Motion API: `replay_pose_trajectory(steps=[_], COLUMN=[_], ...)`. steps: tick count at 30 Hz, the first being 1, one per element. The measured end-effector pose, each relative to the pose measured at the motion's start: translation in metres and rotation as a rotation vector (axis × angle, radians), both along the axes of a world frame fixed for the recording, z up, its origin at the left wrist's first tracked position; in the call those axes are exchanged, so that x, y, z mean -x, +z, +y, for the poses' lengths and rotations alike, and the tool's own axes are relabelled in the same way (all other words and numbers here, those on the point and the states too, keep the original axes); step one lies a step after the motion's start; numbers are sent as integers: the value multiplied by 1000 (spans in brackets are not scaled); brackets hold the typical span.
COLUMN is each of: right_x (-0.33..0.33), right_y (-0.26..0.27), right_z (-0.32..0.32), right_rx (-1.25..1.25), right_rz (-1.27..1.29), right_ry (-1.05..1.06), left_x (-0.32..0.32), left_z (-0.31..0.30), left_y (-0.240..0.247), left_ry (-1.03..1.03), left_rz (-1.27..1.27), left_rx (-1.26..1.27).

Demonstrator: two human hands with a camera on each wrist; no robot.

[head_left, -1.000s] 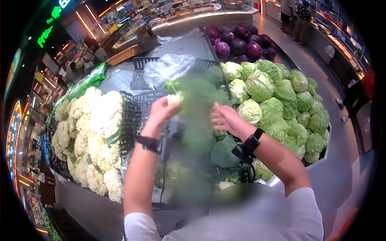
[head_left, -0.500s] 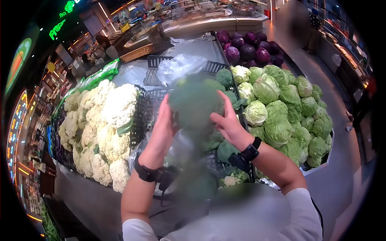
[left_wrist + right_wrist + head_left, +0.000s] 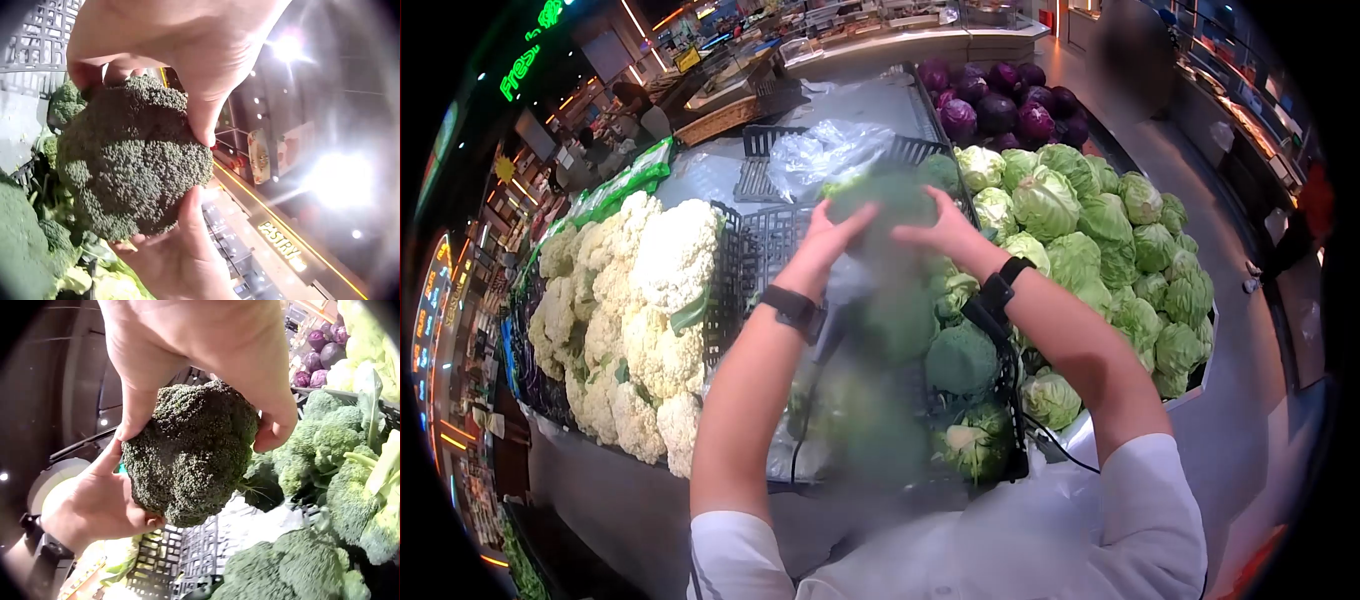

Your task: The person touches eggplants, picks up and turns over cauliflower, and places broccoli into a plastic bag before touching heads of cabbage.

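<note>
A dark green head of broccoli (image 3: 134, 172) is between my two hands, raised over the produce display. My left hand (image 3: 828, 243) grips its left side, fingers and thumb curled round the florets. From the right, my right hand (image 3: 952, 232) holds it too, thumb on the crown and fingers around the edge. In the right wrist view the broccoli (image 3: 187, 459) fills the space between both hands, and its stem is hidden. A blurred patch covers part of it in the head view.
Other broccoli heads (image 3: 287, 569) lie in black crates below. Cauliflowers (image 3: 670, 250) are piled left, green cabbages (image 3: 1090, 260) right, purple cabbages (image 3: 1000, 100) behind them. A crumpled clear plastic bag (image 3: 825, 158) lies on the crate ahead. A cable (image 3: 1055, 435) hangs near the right arm.
One second ago the right hand was spread beside the broccoli while the left held it. Both hands then came round its sides, and now the thumbs lie inward over it.
</note>
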State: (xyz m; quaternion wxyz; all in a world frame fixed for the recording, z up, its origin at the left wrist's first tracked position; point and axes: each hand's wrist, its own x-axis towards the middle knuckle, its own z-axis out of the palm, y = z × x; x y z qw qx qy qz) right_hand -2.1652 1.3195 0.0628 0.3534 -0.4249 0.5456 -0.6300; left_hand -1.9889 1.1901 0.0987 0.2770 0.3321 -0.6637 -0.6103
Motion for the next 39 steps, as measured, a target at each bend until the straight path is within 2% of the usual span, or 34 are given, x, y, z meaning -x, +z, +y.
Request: replay_pose_trajectory(steps=[1,2,5,8,9,11,14,17,18,20,22,25,28,30,31,33,34,36,39], right_x=[7,14,18,12,11,11,17,18,17,19,17,5,5,18,22,46,53,86,109], right_y=[-20,-36,-69,-77,-81,-87,-106,-138,-138,-138,-127,-113,-130,-116,-96,-42,-17,-11,-18], right_z=[-16,-27,-48,-54,-56,-62,-68,-81,-81,-73,-65,-53,-76,-75,-64,-34,-16,2,31], right_rx=[-14,-32,-12,-44,-170,-428,-326,-124,-73,-141,-154,-103,-86,-168,-138,-218,-222,-253,-362], right_rz=[-2,-3,-37,-156,38,432,385,395,394,413,461,402,595,417,456,239,172,291,470], right_ry=[-26,-50,-24,146,115,56,153,117,96,111,57,57,-17,-49,-210,-124,-124,-84,57], left_x=[5,7,15,13,10,12,24,32,34,31,27,23,26,28,28,30,28,32,36], left_z=[-4,-4,-17,-33,-30,-44,-35,-39,-41,-48,-59,-80,-86,-87,-85,-73,-55,-30,20], left_y=[-5,-2,-22,-51,-50,-70,-73,-91,-94,-97,-109,-126,-122,-123,-123,-113,-99,-84,-48], left_ry=[49,-22,-22,-27,-64,-53,-109,-97,-96,-116,-141,-145,-131,-138,-139,-120,-92,31,-79], left_rz=[-80,-120,-134,-149,-147,-358,-379,-407,-403,-449,-417,-476,-490,-478,-474,-531,-540,-593,-477], left_rx=[-48,-123,-140,-178,-186,-64,93,281,304,342,325,251,108,84,107,153,361,788,1143])
